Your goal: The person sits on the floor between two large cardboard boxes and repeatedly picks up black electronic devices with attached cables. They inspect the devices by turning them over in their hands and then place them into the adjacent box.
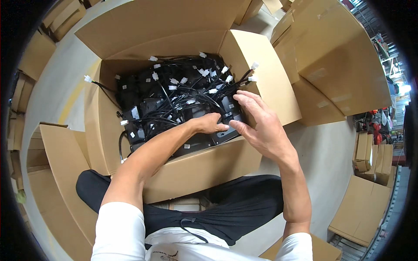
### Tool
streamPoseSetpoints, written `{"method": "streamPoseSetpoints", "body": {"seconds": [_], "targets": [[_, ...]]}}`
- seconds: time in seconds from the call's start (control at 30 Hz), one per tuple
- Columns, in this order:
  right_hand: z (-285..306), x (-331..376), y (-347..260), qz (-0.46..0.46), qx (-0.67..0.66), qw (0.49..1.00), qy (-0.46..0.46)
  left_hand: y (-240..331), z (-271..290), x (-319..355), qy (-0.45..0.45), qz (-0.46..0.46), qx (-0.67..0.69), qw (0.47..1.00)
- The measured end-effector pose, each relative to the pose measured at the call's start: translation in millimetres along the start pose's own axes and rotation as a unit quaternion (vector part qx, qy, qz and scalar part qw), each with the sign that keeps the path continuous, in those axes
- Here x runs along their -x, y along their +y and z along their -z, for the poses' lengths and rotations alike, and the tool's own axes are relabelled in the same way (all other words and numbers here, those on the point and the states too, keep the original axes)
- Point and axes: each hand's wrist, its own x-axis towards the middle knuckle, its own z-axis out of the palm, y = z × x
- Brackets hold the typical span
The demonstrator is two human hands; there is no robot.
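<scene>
An open cardboard box (200,176) stands in front of me, packed with flat black plastic units (152,104). Black cables (191,93) with white plug connectors (173,81) lie tangled over them. My left hand (209,124) reaches over the near wall, above the units at the near right; its thumb points right, while its other fingers are bent down and mostly hidden. My right hand (259,117) is at the box's right side, open, fingers stretched and thumb apart. Its fingertips are close to a black unit (228,106) in the near right corner. I see nothing held in it.
The box's flaps (265,69) are folded outward. A large cardboard box (335,61) stands at the right, and another open carton (61,174) at the left. Further cartons (363,209) are at the right edge. My legs (244,195) are bent close to the near wall.
</scene>
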Motion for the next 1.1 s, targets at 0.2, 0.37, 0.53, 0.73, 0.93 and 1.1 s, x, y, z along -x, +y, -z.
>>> {"method": "streamPoseSetpoints", "body": {"seconds": [0.2, 0.37, 0.53, 0.73, 0.93, 1.1], "targets": [[-24, -14, 16, -0.066, 0.076, 0.990, -0.099, 18, -26, 17, 0.141, 0.033, -0.175, 0.974], [-69, -53, 82, -0.263, 0.210, 0.935, -0.116, 34, 1, 62, 0.072, -0.016, -0.201, 0.977], [-117, -111, 101, -0.242, 0.259, 0.935, 0.016, 49, 105, 245, 0.133, -0.009, -0.251, 0.959], [-177, -148, 182, -0.036, 0.316, 0.946, -0.069, 85, 136, 516, 0.457, 0.218, -0.160, 0.847], [-173, -240, 35, 0.084, 0.459, 0.863, -0.194, 106, 8, 676, 0.589, 0.409, -0.026, 0.697], [-271, -255, -77, 0.282, 0.010, 0.957, -0.074, 112, -26, 696, 0.589, 0.430, 0.056, 0.683]]}}
